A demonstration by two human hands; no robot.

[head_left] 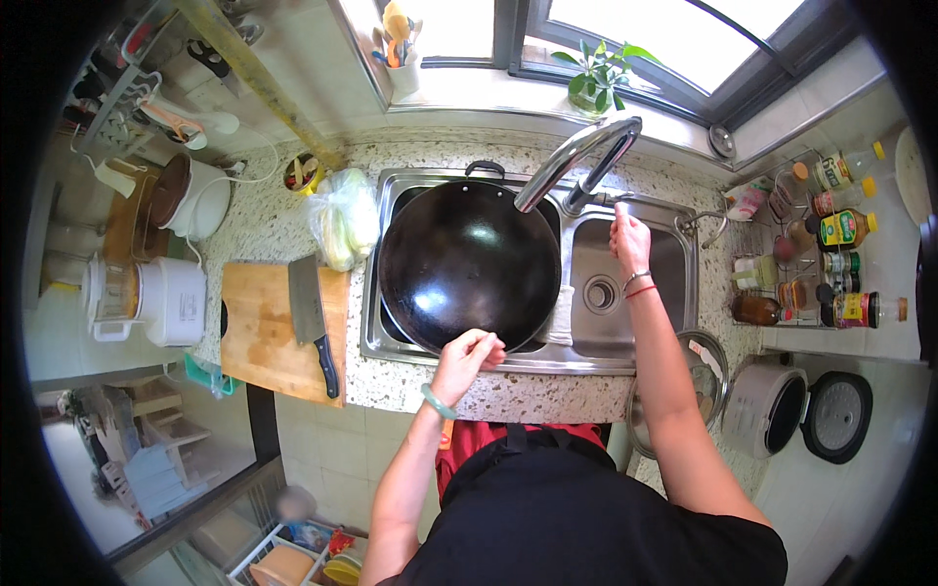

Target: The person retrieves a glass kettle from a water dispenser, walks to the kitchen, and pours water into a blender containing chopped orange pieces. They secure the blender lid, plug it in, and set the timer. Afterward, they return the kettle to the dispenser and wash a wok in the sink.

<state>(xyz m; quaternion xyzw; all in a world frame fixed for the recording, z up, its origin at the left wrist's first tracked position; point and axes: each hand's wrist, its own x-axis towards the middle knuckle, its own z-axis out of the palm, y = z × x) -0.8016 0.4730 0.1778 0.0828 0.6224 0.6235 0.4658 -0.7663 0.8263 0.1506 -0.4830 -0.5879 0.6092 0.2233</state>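
A large black wok [469,259] sits in the left basin of the steel double sink [625,365]. Its far loop handle [486,168] points toward the window. My left hand [463,363], with a green bangle on the wrist, is closed at the wok's near rim, hiding the spot opposite that handle. The curved chrome faucet [572,161] arches over the wok's far right side; no water can be made out. At its lever [604,198], my right hand [630,242] has its fingers curled together above the right basin.
Left of the sink lie a cutting board [259,332], a cleaver [307,303] and bagged vegetables [344,220]. A cloth [559,317] hangs over the basin divider. Bottles on a rack [796,264], a glass lid [718,356] and a rice cooker [757,410] are at right.
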